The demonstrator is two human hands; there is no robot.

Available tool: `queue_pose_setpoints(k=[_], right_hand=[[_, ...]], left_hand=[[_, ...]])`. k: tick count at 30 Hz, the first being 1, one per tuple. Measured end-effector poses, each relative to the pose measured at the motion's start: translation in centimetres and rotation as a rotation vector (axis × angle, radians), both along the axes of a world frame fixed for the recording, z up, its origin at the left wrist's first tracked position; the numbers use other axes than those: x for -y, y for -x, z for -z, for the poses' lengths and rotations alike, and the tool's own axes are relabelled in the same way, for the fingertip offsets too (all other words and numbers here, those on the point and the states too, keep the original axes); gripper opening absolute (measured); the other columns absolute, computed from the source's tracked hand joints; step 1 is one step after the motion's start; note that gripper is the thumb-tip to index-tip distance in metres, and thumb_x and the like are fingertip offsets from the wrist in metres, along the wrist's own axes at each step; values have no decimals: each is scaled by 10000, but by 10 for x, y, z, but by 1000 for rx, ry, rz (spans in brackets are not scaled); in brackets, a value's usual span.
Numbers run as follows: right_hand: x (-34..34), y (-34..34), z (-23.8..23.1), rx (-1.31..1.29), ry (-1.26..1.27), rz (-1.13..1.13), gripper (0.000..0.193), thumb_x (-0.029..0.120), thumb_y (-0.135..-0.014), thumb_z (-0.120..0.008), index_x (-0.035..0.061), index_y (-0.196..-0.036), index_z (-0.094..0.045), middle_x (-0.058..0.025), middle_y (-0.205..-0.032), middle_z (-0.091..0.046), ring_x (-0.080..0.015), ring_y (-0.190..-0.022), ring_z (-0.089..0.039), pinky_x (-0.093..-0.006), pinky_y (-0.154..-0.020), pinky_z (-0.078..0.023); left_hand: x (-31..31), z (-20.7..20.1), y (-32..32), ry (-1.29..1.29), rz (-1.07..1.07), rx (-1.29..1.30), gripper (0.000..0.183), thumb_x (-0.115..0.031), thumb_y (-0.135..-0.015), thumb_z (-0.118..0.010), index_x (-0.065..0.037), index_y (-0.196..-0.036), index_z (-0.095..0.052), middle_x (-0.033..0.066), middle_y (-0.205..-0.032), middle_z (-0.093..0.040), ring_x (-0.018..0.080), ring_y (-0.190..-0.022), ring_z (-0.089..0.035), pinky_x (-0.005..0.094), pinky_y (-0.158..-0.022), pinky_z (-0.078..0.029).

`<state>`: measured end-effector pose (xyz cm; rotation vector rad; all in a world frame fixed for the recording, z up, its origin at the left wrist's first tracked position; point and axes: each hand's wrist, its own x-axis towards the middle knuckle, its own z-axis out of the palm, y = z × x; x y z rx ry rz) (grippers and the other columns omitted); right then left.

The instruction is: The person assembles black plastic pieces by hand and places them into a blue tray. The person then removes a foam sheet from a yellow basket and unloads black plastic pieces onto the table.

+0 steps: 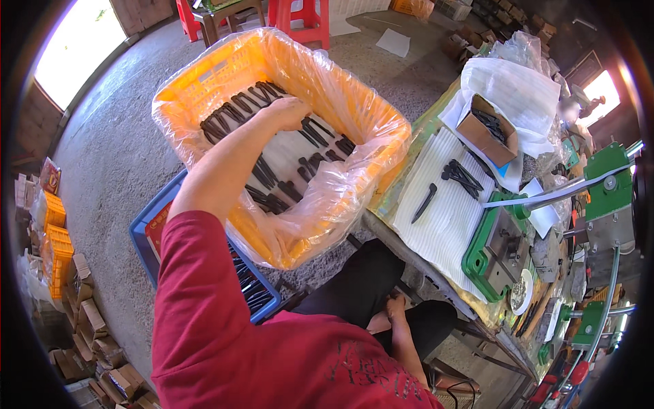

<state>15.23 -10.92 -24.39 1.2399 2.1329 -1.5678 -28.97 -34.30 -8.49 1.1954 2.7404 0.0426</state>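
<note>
My left hand (291, 114) reaches into a yellow crate (300, 249) lined with clear plastic. Its fingers curl downward and look closed, but their tips and anything in them are hidden. Under and around the hand, rows of slim black handle-like pieces (264, 174) lie on a white sheet (281, 151). My right hand (394, 308) rests low between my legs, with its fingers mostly out of sight. On the workbench to the right, a pile of similar black pieces (462, 176) and a single one (424, 203) lie on white foam sheeting (436, 232).
A cardboard box (488, 129) of black pieces stands on the bench, near a green-based metal fixture (501, 249) and a white dish (521, 292). Green machines (606, 170) line the right side. A blue crate (144, 235) sits below the yellow one. Red stools (300, 24) stand behind.
</note>
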Motion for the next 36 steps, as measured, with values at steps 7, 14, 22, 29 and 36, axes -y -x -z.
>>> queue_pose_setpoints(k=[7,14,22,29,36], right_hand=[[-15,-17,46,-136,-54,1,286,12,-695,-470,-74,-961,-530,-162,-910,-568,-239,-844,-536,-308,-722,-410],[-19,-22,60,152,-226,-75,361,183,-719,-547,-12,-1021,-508,-190,-989,-548,-296,-971,-505,-339,-815,-379],[-21,-23,69,13,-248,-152,289,23,-677,-453,-39,-947,-535,-159,-870,-583,-250,-842,-539,-303,-730,-393],[-7,-5,16,6,-200,-156,311,27,-687,-444,-28,-982,-526,-167,-950,-567,-266,-919,-523,-301,-780,-381],[-7,-3,14,-64,-119,-146,257,50,-705,-476,-44,-935,-541,-171,-905,-580,-245,-878,-541,-303,-761,-390]], left_hand=[[-38,52,-3,168,77,-67,338,-4,-641,-497,-66,-972,-504,91,-1000,-514,245,-958,-491,349,-758,-425],[-32,76,4,-8,195,-192,266,-8,-633,-501,-59,-893,-476,102,-930,-502,255,-947,-485,356,-737,-425],[-25,77,0,47,234,-257,177,-50,-729,-393,-67,-897,-449,100,-903,-481,236,-928,-466,352,-747,-396],[-33,67,7,-123,148,-117,267,-36,-727,-398,-60,-988,-444,134,-971,-475,292,-909,-494,378,-761,-410],[-46,86,27,-61,30,-42,258,-15,-731,-389,-53,-942,-532,145,-1043,-480,296,-969,-485,373,-786,-413]])
